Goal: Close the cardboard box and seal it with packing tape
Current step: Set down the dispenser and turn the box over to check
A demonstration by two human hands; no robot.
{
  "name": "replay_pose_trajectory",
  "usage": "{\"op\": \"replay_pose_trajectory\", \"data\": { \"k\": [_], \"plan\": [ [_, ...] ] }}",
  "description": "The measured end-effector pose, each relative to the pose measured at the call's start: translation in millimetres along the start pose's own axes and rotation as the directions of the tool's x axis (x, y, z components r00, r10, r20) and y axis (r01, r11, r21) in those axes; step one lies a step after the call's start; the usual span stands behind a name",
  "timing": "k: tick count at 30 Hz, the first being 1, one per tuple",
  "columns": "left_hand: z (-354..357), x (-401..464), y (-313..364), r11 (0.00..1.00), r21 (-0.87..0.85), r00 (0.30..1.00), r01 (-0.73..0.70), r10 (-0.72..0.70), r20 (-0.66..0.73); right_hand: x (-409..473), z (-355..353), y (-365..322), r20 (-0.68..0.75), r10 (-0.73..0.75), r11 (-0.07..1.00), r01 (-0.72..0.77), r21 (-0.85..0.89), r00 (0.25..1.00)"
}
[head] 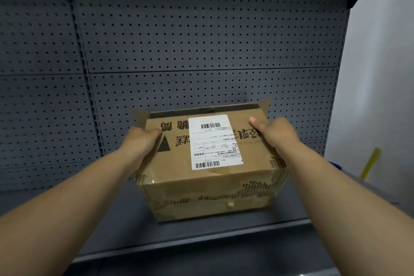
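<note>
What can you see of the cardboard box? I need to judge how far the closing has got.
The cardboard box is brown corrugated board with black print and old clear tape on its near side. It sits on a dark grey shelf before a pegboard back. A top flap bearing a white shipping label with barcodes is folded down; small side flaps stick up at the far corners. The left hand and right hand grip its two ends. No fresh tape is visible.
</note>
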State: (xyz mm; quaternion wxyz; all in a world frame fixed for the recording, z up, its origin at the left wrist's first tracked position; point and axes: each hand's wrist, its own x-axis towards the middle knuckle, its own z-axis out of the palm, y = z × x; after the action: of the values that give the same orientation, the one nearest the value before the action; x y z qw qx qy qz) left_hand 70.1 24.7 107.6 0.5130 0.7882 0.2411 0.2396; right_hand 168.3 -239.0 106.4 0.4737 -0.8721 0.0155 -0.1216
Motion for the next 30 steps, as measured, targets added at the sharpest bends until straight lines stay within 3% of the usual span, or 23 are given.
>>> {"op": "replay_pose_trajectory", "data": {
  "k": [4, 8, 11, 19, 30],
  "plan": [
    [5, 8, -7, 0.997, 0.033, 0.995, -0.071, 0.073, -0.064, -9, 6, 0, -0.130, -0.191, 0.981, 0.192, -0.002, 0.973],
    [10, 8, -20, 0.996, -0.090, 0.998, -0.021, 0.015, -0.066, -11, 18, 14, -0.088, -0.267, 0.956, 0.275, 0.099, 0.960],
    [18, 7, -38, 0.993, -0.112, 0.999, -0.022, 0.018, -0.034, -16, 31, 33, -0.043, -0.226, 0.960, 0.230, 0.162, 0.973],
    [33, 5, -61, 0.981, -0.184, 0.993, 0.056, -0.074, -0.095, -27, 58, 59, 0.035, 0.081, 0.917, -0.088, 0.389, 0.996],
    [47, 13, -77, 0.975, -0.207, 0.990, 0.077, -0.100, -0.100, -6, 78, 70, 0.069, 0.040, 0.945, -0.060, 0.322, 0.997]
  ]
}}
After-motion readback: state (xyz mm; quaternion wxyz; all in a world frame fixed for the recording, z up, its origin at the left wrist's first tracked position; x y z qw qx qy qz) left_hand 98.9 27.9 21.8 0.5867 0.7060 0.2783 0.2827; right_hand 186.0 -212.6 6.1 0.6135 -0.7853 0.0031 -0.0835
